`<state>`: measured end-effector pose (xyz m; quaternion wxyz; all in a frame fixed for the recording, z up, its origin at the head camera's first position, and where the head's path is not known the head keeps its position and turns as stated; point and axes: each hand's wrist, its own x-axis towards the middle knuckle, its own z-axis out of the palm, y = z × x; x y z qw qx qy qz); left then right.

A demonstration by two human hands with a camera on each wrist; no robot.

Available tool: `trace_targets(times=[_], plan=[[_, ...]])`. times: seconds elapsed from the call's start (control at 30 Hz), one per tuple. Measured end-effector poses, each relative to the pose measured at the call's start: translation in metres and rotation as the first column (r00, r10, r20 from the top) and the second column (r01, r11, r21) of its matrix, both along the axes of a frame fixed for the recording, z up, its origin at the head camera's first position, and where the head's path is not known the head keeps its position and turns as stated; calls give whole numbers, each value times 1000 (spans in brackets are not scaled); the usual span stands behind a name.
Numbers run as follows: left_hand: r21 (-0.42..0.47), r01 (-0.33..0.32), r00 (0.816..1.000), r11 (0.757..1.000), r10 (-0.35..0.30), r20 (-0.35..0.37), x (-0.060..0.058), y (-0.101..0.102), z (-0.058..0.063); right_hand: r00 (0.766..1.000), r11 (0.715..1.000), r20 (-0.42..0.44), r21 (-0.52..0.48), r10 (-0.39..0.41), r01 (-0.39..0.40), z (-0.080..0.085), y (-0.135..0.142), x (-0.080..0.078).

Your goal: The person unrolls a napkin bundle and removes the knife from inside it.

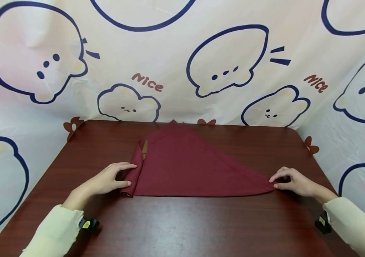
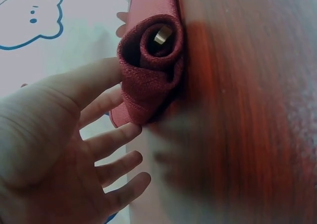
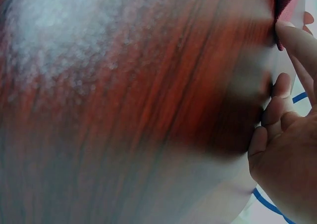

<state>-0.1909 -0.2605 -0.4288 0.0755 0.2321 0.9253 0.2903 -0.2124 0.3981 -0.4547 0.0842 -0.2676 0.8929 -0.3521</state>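
A dark red cloth [image 1: 182, 164] lies on the table, folded to a triangle with its peak at the back. Its left side is rolled into a tube [image 2: 148, 60], whose spiral end shows in the left wrist view. A small pale gold piece [image 2: 162, 35] glints inside the coil. My left hand [image 1: 108, 178] touches the roll from the left with thumb and index finger, its other fingers spread and fairly straight. At the far right, my right hand [image 1: 293, 182] pinches the cloth's pointed corner [image 3: 285, 11] between thumb and index finger.
The brown wood-grain table [image 1: 176, 225] has a glossy reflection near the front. A tan patch [image 1: 144, 148] shows between the roll and the flat cloth. A pale printed curtain [image 1: 176, 64] rises behind the table and along both sides.
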Motion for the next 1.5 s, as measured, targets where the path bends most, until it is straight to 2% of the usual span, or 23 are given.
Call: trace_targets(times=[0.27, 0.53, 0.87, 1.1, 1.3, 1.5], plan=[[7, -33, 999, 999, 33, -4, 3, 10, 7, 1000, 1000, 6, -22, 14, -14, -2, 6, 5], [3, -58, 998, 998, 58, 11, 11, 19, 5, 999, 999, 9, -35, 32, -32, -7, 3, 6], [-73, -55, 997, 996, 50, -61, 11, 32, -3, 999, 999, 18, -31, 31, -31, -5, 4, 4], [-142, -55, 993, 988, 40, -110, 12, 39, -1, 999, 999, 9, -23, 42, -42, -3, 4, 3], [-210, -50, 993, 976, 26, -116, 12, 37, -2, 999, 999, 12, -33, 40, -40, -3, 2, 1], [-213, -70, 992, 975, 46, -114, 13, 32, -6, 999, 1000, 44, -20, 18, -17, -2, 3, 0]])
